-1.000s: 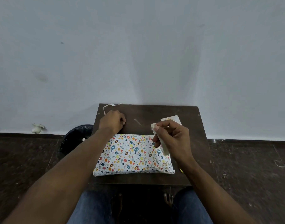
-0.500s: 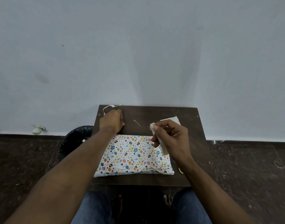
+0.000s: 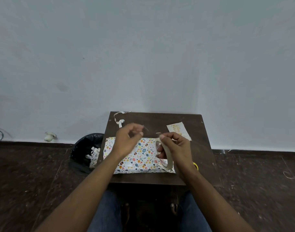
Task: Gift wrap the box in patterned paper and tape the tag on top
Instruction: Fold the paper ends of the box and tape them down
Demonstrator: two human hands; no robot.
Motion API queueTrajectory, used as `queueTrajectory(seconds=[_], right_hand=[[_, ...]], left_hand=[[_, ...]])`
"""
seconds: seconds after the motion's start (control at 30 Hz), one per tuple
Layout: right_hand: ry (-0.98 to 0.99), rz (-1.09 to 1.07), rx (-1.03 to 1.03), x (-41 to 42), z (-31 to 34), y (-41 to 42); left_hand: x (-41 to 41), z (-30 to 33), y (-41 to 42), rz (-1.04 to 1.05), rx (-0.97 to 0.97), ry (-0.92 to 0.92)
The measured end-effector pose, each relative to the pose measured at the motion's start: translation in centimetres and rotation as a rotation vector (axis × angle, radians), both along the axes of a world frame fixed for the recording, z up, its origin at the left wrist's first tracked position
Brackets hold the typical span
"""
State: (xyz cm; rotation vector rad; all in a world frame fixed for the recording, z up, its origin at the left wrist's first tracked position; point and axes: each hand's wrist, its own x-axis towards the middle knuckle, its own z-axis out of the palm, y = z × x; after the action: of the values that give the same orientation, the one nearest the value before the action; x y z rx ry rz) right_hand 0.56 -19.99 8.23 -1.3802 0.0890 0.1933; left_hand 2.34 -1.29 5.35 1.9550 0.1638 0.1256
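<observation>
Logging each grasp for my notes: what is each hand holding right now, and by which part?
The right hand grips the tape roll around its ring, thumb on the outer rim. The left hand, blurred, appears to hold nothing.

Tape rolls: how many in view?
1. The tape roll is gripped in the right hand, held on edge over the right end of the wrapped box. More could be hidden behind the hands or arms.

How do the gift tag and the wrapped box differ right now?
The gift tag is small, plain cream with yellow lettering; the wrapped box is far larger and multicoloured. The tag lies untouched at the table's far right; the box sits central, under both hands. Both rest flat on the table.
</observation>
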Motion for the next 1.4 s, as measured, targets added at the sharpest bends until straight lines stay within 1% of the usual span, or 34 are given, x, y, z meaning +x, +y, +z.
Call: queueTrajectory(seconds=[0.1, 0.17, 0.23, 0.33, 0.43, 0.7, 0.87, 0.97, 1.17, 1.23, 1.3, 1.4], right_hand=[[0.041, 0.004, 0.021, -1.5, 0.3, 0.2], [0.046, 0.011, 0.024, -2.5, 0.6, 0.3], [0.044, 0.018, 0.017, -3.4, 0.8, 0.3], [0.048, 0.045, 0.029, -4.5, 0.9, 0.3], [0.038, 0.076, 0.026, -5.4, 0.8, 0.2], [0.026, 0.114, 0.013, -7.0, 0.3, 0.1], [-0.029, 0.086, -0.053, -7.9, 0.0, 0.5], [-0.031, 0.104, -0.060, -8.2, 0.3, 0.3], [0.018, 0.139, -0.044, -8.5, 0.0, -0.1], [-0.003, 0.150, -0.067, -8.5, -0.2, -0.3], [-0.075, 0.164, -0.101, -8.4, -0.5, -0.6], [-0.100, 0.209, -0.097, -8.5, -0.9, -1.2]], left_hand=[[-3.7, 2.2, -2.5, -0.137, -0.181, -0.013], [-5.4, 3.0, -3.9, -0.152, -0.300, -0.021], [-6.3, 3.1, -4.8, -0.106, -0.347, -0.020], [-6.9, 3.2, -5.6, 0.029, -0.361, -0.021], [-7.3, 3.6, -5.5, 0.078, -0.396, -0.006], [-7.8, 4.5, -4.9, 0.075, -0.409, 0.069], [-8.7, 5.0, -5.1, 0.044, -0.539, 0.197], [-9.1, 5.1, -5.1, 0.000, -0.568, 0.217], [-9.4, 4.8, -4.9, -0.018, -0.629, 0.286], [-9.5, 4.6, -5.0, -0.011, -0.652, 0.299], [-9.5, 4.7, -5.2, 0.007, -0.636, 0.275], [-9.5, 4.4, -5.5, 0.020, -0.467, 0.201]])
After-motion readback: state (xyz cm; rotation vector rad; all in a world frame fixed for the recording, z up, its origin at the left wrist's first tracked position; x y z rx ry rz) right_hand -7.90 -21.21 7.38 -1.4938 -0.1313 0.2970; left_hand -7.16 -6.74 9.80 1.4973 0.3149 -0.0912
